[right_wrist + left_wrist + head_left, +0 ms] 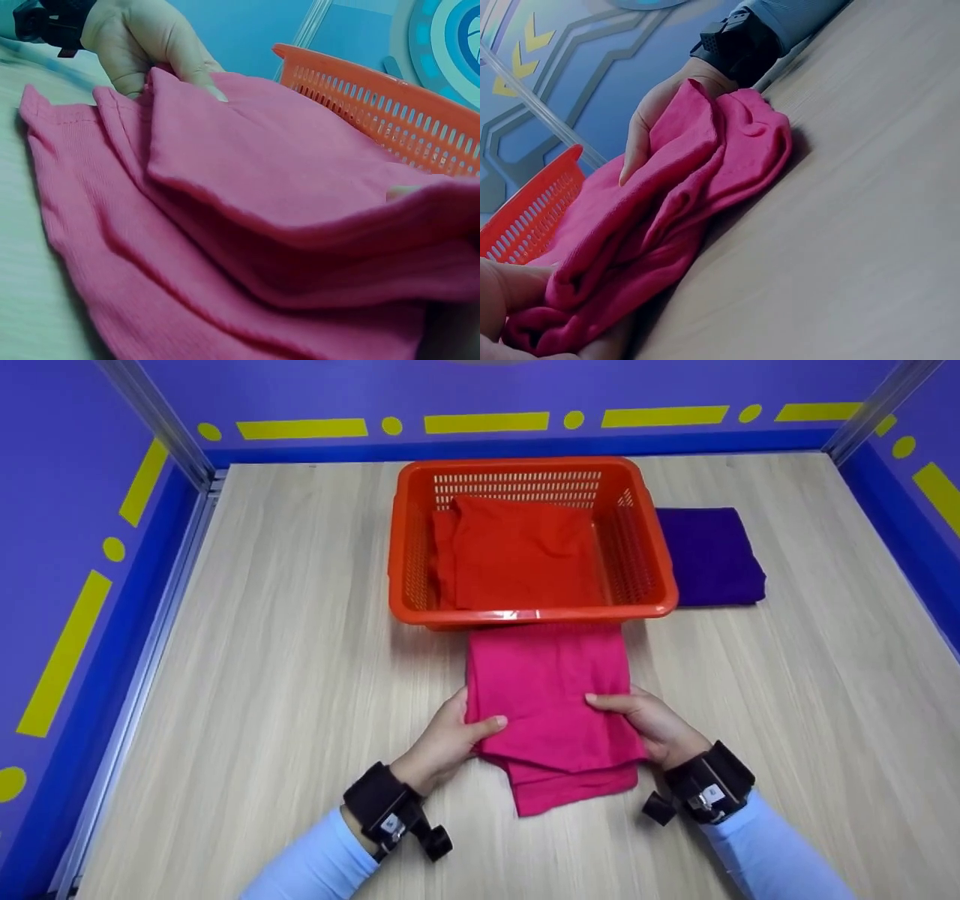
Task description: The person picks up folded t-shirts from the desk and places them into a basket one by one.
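Observation:
A folded pink cloth garment [551, 697] lies in front of the basket, its far end right at the basket's front rim. My left hand [442, 739] grips its left side, thumb on top and the other fingers underneath. On the right side my right hand [660, 727] pinches it the same way. Layered folds of the garment [652, 195] sag between the hands in the left wrist view. In the right wrist view, the loose lower layers [97, 202] hang below the top fold. An orange-red plastic basket [532, 615] stands just beyond, holding a folded red cloth [525, 555].
A folded dark purple cloth [712, 556] lies right of the basket, partly hidden behind its side. The wood-grain table [300, 622] is bounded by blue-purple panels [480, 397] with yellow marks at the back and sides. Metal rails run along the left edge.

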### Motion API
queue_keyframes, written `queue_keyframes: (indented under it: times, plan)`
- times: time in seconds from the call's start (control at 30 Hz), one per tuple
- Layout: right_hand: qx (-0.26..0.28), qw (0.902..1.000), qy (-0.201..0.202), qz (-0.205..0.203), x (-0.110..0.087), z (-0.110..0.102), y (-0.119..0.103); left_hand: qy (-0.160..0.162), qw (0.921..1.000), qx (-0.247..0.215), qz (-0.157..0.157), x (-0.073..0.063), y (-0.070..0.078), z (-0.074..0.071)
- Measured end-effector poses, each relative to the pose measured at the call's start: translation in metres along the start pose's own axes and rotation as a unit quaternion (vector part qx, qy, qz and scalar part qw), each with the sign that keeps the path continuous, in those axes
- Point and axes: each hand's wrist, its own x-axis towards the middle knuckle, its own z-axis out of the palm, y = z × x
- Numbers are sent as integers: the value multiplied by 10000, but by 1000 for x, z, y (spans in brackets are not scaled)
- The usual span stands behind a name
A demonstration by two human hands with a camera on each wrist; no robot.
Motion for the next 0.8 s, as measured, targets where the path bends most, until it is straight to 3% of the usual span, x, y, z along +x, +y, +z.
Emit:
queue_keyframes:
  times: [0.37, 0.6, 0.8]
  plan:
    - [20, 9998, -170, -63, -15, 6, -1, -238, 9997, -109, 14, -9, 3, 0]
    - [-192, 9993, -250, -193, -30, 12, -11, -340, 9991, 117, 233, -18, 16, 4]
    - [-396, 9983, -368, -234, -42, 19, -19, -369, 9990, 117, 208, -25, 29, 6]
